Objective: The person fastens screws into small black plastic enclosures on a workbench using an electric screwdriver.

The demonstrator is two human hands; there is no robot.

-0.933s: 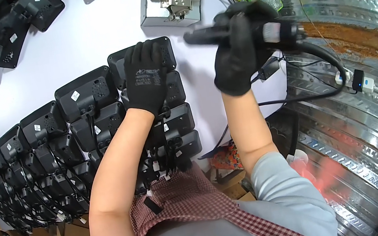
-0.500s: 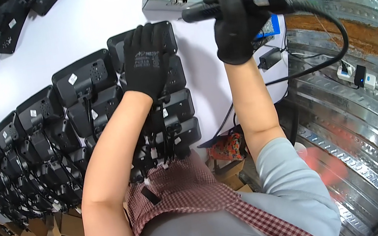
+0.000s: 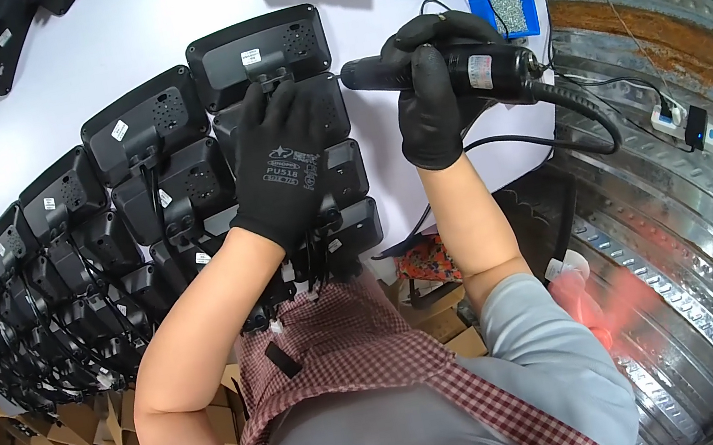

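Screwdriver [image 3: 497, 72], one, in right hand [image 3: 429, 107], one blue tray [image 3: 529, 11]

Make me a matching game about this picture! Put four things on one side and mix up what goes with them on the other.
Things:
1. Left hand
2. Right hand
3. Blue tray
4. Apron

What goes with them:
A. Holding small silvery pieces
B. Covered in dark red and white checks
C. Wrapped around a black corded tool
D. Spread over black units

Right pairs: 1-D, 2-C, 3-A, 4-B
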